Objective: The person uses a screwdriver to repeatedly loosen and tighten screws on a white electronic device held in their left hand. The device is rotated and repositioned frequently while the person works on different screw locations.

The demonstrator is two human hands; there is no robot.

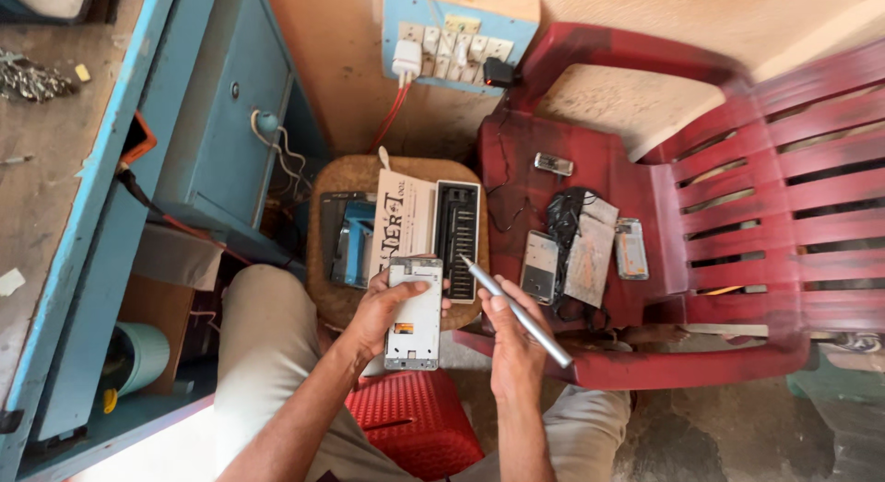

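my left hand (383,309) is gripping a white rectangular phone frame, back cover off (414,311), over my lap. my right hand (513,339) is closed around a slim silver metal screwdriver (516,311), tip hovering just beside the frame's top right corner. looks like the unscrewing step; next the tip needs seating squarely in a screw. the open black bit case (457,229) on the round brown stool (346,178) is holding rows of bits.

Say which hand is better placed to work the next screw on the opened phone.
Probably right. The right hand already holds the silver screwdriver, tip angled at the top edge of the white opened phone. The left hand is taken up with its grip on the phone above the lap.
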